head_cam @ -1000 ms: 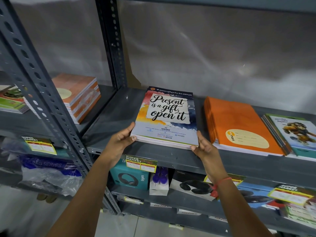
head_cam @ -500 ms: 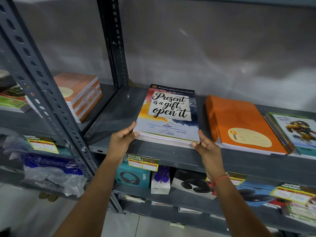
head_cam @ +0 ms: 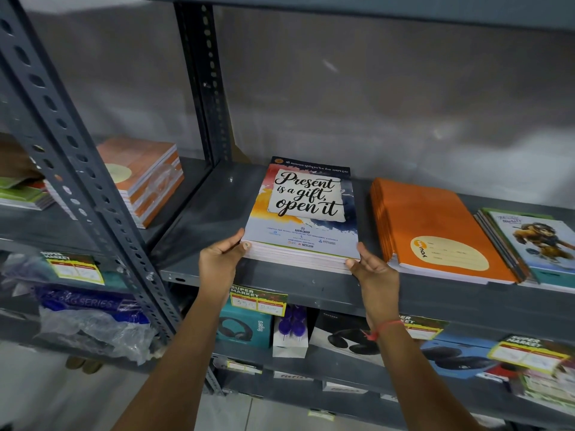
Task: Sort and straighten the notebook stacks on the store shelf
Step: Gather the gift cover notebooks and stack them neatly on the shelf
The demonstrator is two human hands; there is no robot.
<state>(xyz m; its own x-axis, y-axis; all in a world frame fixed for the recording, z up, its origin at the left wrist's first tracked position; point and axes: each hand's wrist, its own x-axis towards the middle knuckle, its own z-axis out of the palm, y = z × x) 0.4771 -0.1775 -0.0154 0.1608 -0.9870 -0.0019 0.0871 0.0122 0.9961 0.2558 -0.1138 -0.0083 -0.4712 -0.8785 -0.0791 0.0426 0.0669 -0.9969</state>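
A stack of notebooks with a "Present is a gift, open it" cover (head_cam: 306, 209) lies flat on the grey metal shelf (head_cam: 311, 286). My left hand (head_cam: 222, 262) grips the stack's near left corner, thumb on the cover. My right hand (head_cam: 375, 273) holds the near right corner. To the right lies an orange notebook stack (head_cam: 435, 228), and beyond it a stack with a cartoon-figure cover (head_cam: 541, 244) at the frame's edge.
A perforated upright post (head_cam: 81, 188) stands to the left, another post (head_cam: 205, 82) at the back. More orange notebooks (head_cam: 146, 175) sit on the left bay. Boxed headphones (head_cam: 244, 328) and price labels (head_cam: 258, 300) fill the lower shelf.
Both hands have kept their hold on the stack's near corners. The stack has shifted slightly back on the shelf and looks squarer to its front edge.
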